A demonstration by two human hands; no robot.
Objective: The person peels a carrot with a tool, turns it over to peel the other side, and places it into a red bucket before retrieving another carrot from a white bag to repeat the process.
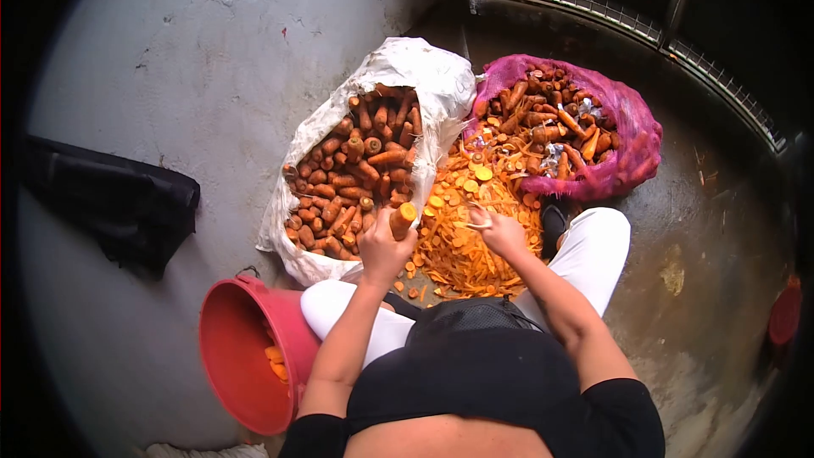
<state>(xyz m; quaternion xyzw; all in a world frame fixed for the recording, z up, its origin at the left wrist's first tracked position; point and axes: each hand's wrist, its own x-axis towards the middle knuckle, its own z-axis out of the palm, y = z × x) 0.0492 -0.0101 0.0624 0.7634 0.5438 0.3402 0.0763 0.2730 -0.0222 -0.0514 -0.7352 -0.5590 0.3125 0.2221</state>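
My left hand (387,251) is closed round a carrot (402,220), which points up with its cut orange end showing. To its right, my right hand (502,234) grips a small pale tool (480,225) that looks like a peeler; the fingers hide most of it. The tool and the carrot are apart. Below and between the hands lies a heap of orange carrot peelings and cut slices (462,254). Just beyond my left hand, a white sack (424,76) lies open, full of unpeeled carrots (348,178).
A pink mesh sack (634,131) of carrots and scraps lies beyond the heap on the right. At my left knee a red bucket (222,297) is tilted, a few peeled carrots (276,362) inside. Black cloth (127,195) lies far left. The floor (678,288) looks wet.
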